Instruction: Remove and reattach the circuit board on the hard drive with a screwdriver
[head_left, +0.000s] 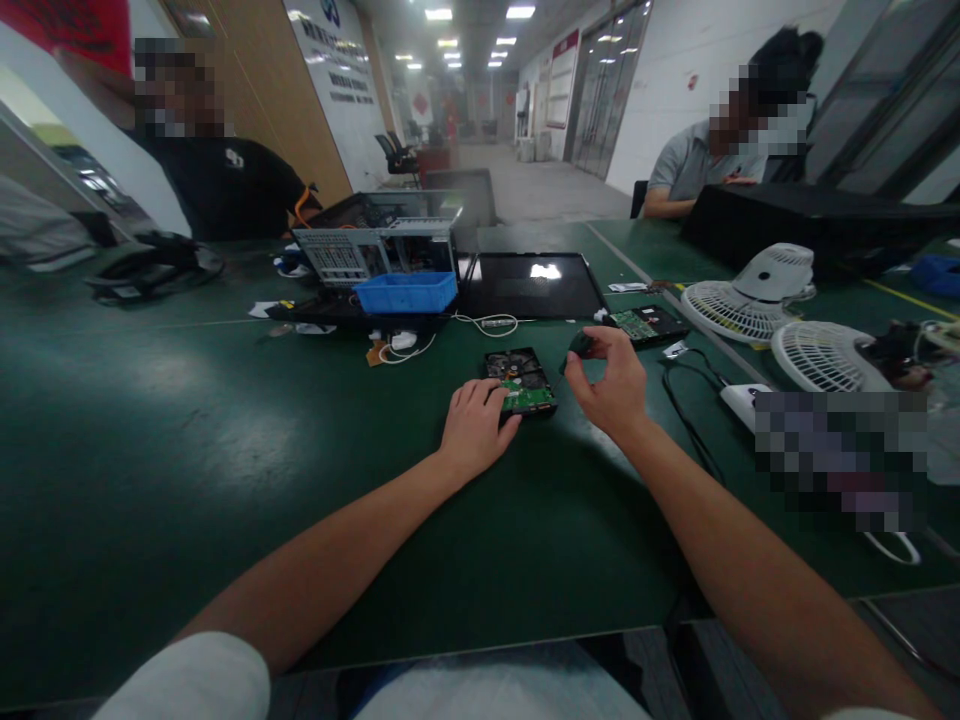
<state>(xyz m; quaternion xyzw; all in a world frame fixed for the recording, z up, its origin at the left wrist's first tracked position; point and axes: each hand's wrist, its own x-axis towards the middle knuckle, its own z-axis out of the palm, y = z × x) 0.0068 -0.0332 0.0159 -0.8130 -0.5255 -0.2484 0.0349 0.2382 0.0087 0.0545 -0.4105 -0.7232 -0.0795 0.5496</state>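
Note:
A hard drive [520, 381] lies circuit-board side up on the green table [225, 450], its green board facing me. My left hand [474, 428] rests on the drive's near left corner with its fingers curled against it. My right hand [611, 385] is raised just right of the drive, thumb and fingers pinched round a small dark object [579, 347] that I cannot make out clearly.
A second hard drive [645, 325] lies further right, beside black cables [686, 400]. An open computer case [379, 245], a blue bin [406, 292] and a black side panel [531, 285] stand behind. Two white fans [772, 310] sit at right. Two people sit at the far side.

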